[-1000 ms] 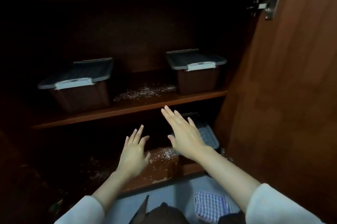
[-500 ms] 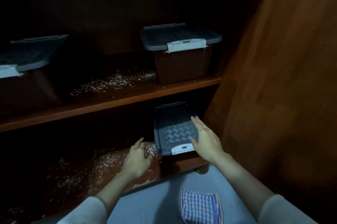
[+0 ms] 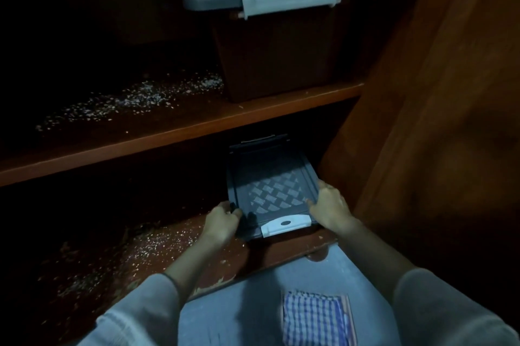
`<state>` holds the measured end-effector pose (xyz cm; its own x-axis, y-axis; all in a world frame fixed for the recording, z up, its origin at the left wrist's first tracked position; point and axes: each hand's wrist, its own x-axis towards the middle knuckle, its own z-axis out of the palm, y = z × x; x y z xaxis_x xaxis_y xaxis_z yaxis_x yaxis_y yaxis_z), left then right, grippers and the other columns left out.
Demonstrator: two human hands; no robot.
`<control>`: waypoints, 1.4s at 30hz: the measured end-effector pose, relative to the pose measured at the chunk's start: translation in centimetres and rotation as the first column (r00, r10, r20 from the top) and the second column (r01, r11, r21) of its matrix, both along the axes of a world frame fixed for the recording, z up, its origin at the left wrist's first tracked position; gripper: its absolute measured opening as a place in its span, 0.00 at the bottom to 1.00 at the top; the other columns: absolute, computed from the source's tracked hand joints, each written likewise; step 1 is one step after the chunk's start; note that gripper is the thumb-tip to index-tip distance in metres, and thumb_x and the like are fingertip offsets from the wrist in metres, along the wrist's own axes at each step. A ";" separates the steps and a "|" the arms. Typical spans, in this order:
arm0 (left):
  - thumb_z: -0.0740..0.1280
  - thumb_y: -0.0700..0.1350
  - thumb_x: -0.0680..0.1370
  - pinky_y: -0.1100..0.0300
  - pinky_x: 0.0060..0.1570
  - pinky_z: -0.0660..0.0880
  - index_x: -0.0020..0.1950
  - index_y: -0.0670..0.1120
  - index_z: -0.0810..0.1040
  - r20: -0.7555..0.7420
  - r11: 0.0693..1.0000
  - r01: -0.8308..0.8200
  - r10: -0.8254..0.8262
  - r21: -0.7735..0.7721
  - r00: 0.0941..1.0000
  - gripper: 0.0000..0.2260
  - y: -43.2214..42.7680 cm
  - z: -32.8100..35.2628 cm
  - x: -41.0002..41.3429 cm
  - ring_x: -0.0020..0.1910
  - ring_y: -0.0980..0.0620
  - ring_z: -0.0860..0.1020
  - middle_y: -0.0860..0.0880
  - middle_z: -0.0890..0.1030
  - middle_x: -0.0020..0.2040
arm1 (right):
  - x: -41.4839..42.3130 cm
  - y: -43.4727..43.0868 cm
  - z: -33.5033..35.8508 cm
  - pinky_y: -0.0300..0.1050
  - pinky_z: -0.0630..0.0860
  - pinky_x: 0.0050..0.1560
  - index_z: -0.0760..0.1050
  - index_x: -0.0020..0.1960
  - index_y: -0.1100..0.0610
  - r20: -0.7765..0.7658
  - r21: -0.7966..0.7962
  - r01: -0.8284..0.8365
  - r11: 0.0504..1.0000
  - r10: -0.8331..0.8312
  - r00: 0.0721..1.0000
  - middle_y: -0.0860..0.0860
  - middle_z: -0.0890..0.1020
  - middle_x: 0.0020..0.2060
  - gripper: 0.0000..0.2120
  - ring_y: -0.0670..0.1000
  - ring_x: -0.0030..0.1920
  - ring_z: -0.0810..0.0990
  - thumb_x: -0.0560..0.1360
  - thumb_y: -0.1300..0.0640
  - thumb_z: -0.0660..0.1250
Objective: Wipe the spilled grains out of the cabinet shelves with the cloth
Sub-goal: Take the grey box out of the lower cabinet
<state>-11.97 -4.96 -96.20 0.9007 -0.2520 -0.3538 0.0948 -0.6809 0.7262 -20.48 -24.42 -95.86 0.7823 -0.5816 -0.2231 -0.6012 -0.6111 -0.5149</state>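
Pale spilled grains (image 3: 129,100) lie scattered on the upper shelf (image 3: 180,134). More grains (image 3: 146,250) cover the bottom shelf (image 3: 267,258). A grey-lidded storage box (image 3: 270,193) with a white latch sits at the right of the bottom shelf. My left hand (image 3: 221,223) grips its left edge and my right hand (image 3: 332,209) grips its right edge. The blue-and-white checked cloth (image 3: 313,319) lies folded on the grey floor below, touched by neither hand.
A second box (image 3: 278,44) with a grey lid and white latch stands on the upper shelf at the right. The open wooden cabinet door (image 3: 450,120) fills the right side. The cabinet's left and back are very dark.
Both hands dropped from the upper shelf's height to the lower box and closed on its two sides. The view moved closer and to the right; the upper-left box left the frame.
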 end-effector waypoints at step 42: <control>0.55 0.56 0.80 0.54 0.48 0.72 0.51 0.37 0.77 0.216 0.861 -0.438 0.391 0.258 0.895 0.23 38.0 -1.9 -15.1 0.50 0.39 0.78 0.37 0.81 0.48 | -4.8 34.0 2.1 0.52 0.79 0.24 0.72 0.61 0.67 -0.377 0.330 -0.208 0.921 0.331 0.865 0.65 0.80 0.51 0.14 0.64 0.41 0.83 0.77 0.64 0.58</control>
